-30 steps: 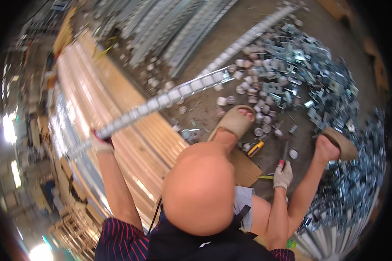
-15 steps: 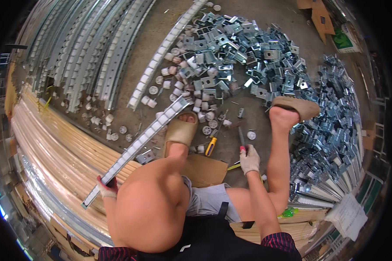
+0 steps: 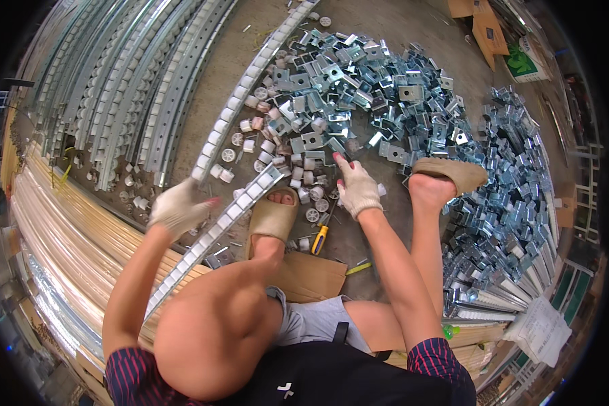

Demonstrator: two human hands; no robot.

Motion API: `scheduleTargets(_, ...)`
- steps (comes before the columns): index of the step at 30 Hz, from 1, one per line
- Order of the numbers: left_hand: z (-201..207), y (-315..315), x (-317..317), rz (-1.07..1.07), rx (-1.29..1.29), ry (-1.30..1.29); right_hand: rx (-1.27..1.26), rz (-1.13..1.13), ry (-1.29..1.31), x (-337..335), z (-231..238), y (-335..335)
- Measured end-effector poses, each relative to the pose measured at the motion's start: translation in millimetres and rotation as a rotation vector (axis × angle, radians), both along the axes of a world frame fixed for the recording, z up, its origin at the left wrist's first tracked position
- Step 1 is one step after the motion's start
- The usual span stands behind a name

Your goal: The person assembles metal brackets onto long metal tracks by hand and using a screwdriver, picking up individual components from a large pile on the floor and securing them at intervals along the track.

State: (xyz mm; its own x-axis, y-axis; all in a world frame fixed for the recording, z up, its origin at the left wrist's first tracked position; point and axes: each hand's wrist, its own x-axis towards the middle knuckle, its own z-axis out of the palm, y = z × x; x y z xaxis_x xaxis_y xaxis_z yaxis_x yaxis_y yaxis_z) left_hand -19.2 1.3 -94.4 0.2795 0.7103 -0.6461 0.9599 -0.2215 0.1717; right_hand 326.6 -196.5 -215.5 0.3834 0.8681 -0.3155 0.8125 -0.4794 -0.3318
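Observation:
A narrow metal roller track [image 3: 211, 237] with white rollers slants from beside my left knee to my sandaled left foot. My left hand [image 3: 179, 208], in a pale glove with pinkish fingertips, hovers by the track with its fingers apart, slightly blurred. My gloved right hand [image 3: 358, 189] reaches forward to the near edge of a pile of shiny metal brackets [image 3: 369, 81]. Its fingers are stretched out, the foremost at a bracket [image 3: 334, 145]; whether they touch is unclear. White rollers [image 3: 267, 145] lie loose beside the pile. A yellow-handled screwdriver [image 3: 320, 240] lies between my feet.
Several finished-looking roller tracks [image 3: 132, 88] lie side by side at the far left. Long plastic-wrapped strips [image 3: 81, 216] are stacked nearer. Another bracket heap [image 3: 501, 203] spreads at the right. A cardboard piece [image 3: 308, 276] lies in front of me; an open carton [image 3: 487, 30] stands far right.
My left hand has let go of the track's near end and moved up and forward. My right hand has released a red-handled tool, now out of sight, and moved forward to the brackets.

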Motion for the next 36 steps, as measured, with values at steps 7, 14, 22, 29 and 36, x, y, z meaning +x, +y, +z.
scheduleTargets(7, -102.0, -27.4, 108.7, -0.239, -0.025, -0.135, 0.032, 0.142, -0.043, 0.2, -3.8, 36.3)
scheduleTargets(14, -84.8, -41.2, 102.6, -0.141, 0.01, -0.341, 0.342, -0.331, 0.861, -9.9, 4.4, 9.6)
scheduleTargets(22, -30.2, -54.8, 103.5, -0.099, -0.257, -0.389, 0.429, -0.635, 1.505, -46.4, 31.9, 48.7)
scheduleTargets(29, -18.9, -65.1, 106.4, -0.125, -0.205, -0.419, 0.373, -0.736, 1.785, -40.5, 28.8, 50.1)
scheduleTargets(36, -8.4, -68.7, 105.5, -0.114, -0.247, -0.425, 0.375, -0.648, 1.81, -37.9, 32.3, 56.0)
